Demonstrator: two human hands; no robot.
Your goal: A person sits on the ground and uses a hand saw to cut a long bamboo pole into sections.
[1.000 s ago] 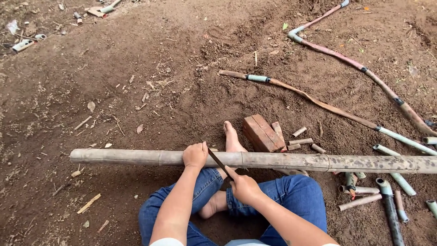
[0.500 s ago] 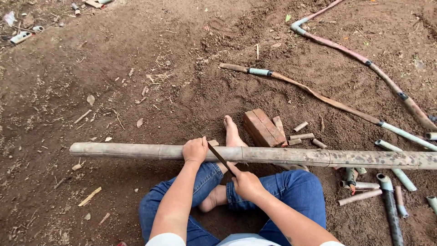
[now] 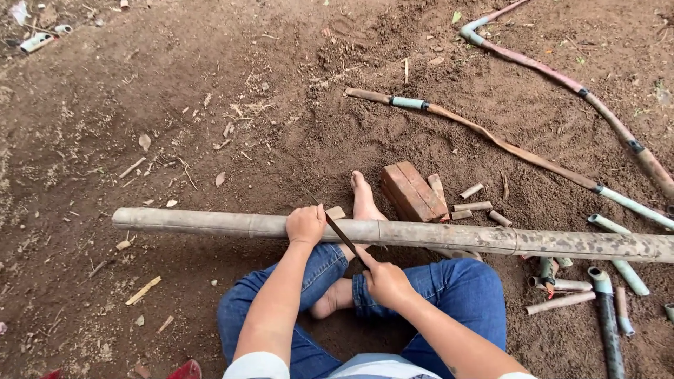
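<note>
Long bamboo pole (image 3: 449,235) lay across the dirt ground (image 3: 210,105), long axis running 9 to 3 o'clock, cut end at 9, the 3 o'clock end cropped by the frame edge. Pale grey-tan surface, node rings, dark mottling toward 3. Part of it was hidden under the left hand (image 3: 305,224), which was closed over the top of the pole. Right hand (image 3: 385,281) was clenched on the handle of a dark blade (image 3: 340,235); the handle was covered, and the blade slanted toward 11 o'clock against the pole. Blade tip hard to make out. Brick (image 3: 413,191) sat just beyond at 1 o'clock.
</note>
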